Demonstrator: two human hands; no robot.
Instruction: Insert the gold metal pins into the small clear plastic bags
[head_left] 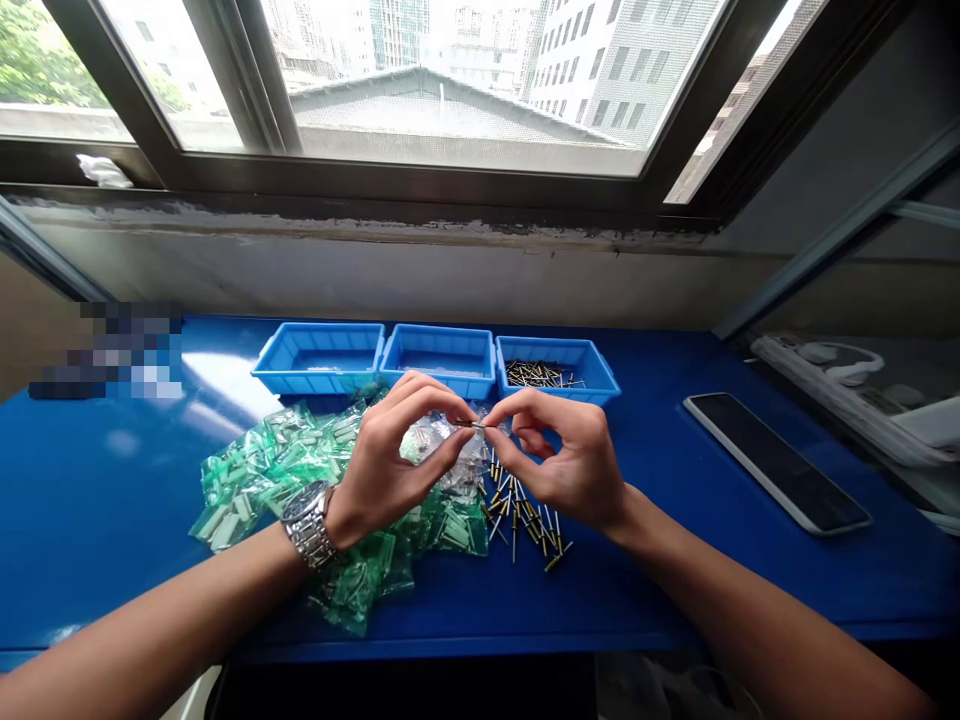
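Observation:
In front of me, above the pile, my left hand (pixel 405 455) pinches one end of a thin metal pin (pixel 474 425) between thumb and forefinger. The pin is dark gold on the left and silver on the right, much like a pop rivet. My right hand (pixel 562 445) pinches its silver end, so the fingertips of both hands nearly meet. Below my right hand lie several loose pins (pixel 525 510) with silver shafts and gold-coloured parts. Green plastic packets (pixel 300 455) holding small pale pieces spread under and around my left hand. Clear packets (pixel 465 470) show between the hands.
Three blue bins stand in a row behind: a left bin (pixel 319 383), a middle bin (pixel 439 382) and a right bin (pixel 559 392) with many pins (pixel 536 374). A phone (pixel 776 462) lies at right on the blue table (pixel 660 440). A window (pixel 465 110) is behind.

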